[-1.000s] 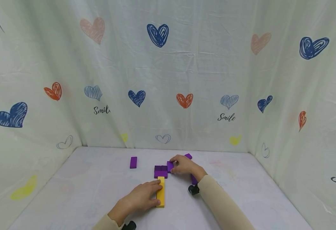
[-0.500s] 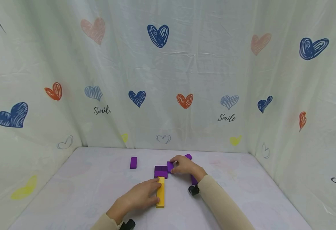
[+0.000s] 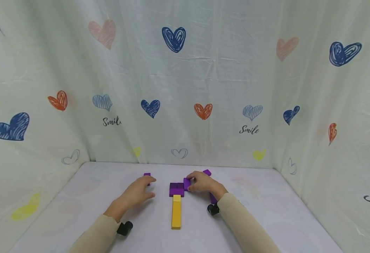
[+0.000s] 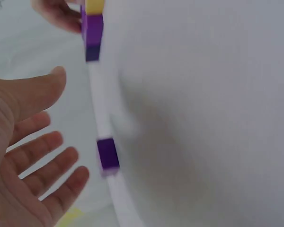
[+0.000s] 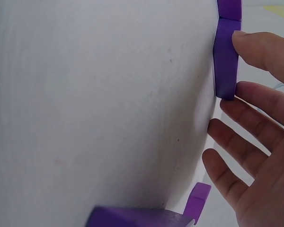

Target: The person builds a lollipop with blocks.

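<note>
My right hand (image 3: 203, 182) pinches a purple block (image 3: 187, 184) between thumb and fingers. That block stands against the right side of a cluster of purple blocks (image 3: 176, 192) on the table. In the right wrist view, the thumb touches one side of the pinched block (image 5: 226, 61) and a finger its end. Below the cluster lies a long yellow block (image 3: 176, 215), with a short yellow section at its far end. My left hand (image 3: 132, 195), fingers spread and holding nothing, hovers near a separate purple block (image 3: 147, 174), which it partly hides. The left wrist view shows that purple block (image 4: 108, 155) beyond the fingertips.
Behind the right hand lies a small purple block (image 3: 207, 172). Another purple block (image 3: 213, 199) lies under the right wrist, partly covered. A white table (image 3: 267, 218) carries everything, with a heart-patterned curtain (image 3: 216, 80) along its back and sides.
My left hand has let go of the yellow block and moved up and left to the separate purple block. The right hand keeps its hold in the same place.
</note>
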{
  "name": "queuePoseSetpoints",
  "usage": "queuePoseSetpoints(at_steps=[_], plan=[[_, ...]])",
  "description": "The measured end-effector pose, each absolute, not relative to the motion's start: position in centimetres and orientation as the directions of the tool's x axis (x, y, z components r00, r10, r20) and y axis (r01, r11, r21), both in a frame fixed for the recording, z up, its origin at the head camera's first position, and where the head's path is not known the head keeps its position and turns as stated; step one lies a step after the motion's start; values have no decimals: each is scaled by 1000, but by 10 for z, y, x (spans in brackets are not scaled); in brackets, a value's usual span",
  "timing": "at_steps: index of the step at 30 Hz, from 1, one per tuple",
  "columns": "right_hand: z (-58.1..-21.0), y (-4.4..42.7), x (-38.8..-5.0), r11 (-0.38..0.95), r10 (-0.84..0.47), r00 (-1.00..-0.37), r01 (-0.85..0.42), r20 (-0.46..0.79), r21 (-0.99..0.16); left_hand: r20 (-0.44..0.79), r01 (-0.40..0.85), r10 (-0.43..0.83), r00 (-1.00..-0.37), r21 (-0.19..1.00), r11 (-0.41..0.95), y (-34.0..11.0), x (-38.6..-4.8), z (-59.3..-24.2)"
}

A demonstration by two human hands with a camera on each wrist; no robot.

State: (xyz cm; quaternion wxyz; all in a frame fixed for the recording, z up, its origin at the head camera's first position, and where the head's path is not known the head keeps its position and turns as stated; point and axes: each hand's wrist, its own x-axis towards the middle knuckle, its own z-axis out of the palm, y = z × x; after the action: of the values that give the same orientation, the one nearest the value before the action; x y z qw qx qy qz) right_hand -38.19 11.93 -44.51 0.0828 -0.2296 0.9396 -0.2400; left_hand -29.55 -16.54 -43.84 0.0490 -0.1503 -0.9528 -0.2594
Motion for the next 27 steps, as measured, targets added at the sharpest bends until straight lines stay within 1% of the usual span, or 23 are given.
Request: queuePoseSetpoints(at_steps=[4,7,10,17,21,27], plan=[[-445,119,-381,786,-467,-883,-387,-51,-482,231,389,317,-920,434,813,-185,-315,-436],[-446,119,-381,790,-463,-885,-381,-58,-481,221,409,345,-912,425,807,-194,-327,-435],[-446,119,-382,792,-464,-884,-385,-57,-473,189,392,344,-920,423,817,-200,-337,-436],[-447,118,-382,792,-471,-881,-396,-52,-465,90,279,271,-958,498,821,-206,-350,-442],[-445,118,-381,791,-476,-878,-404,-48,-459,88,291,288,-954,510,809,-207,-352,-444],[-445,119,-381,796,-474,-879,-403,-50,-452,112,319,305,-946,489,812,-204,-356,-451]])
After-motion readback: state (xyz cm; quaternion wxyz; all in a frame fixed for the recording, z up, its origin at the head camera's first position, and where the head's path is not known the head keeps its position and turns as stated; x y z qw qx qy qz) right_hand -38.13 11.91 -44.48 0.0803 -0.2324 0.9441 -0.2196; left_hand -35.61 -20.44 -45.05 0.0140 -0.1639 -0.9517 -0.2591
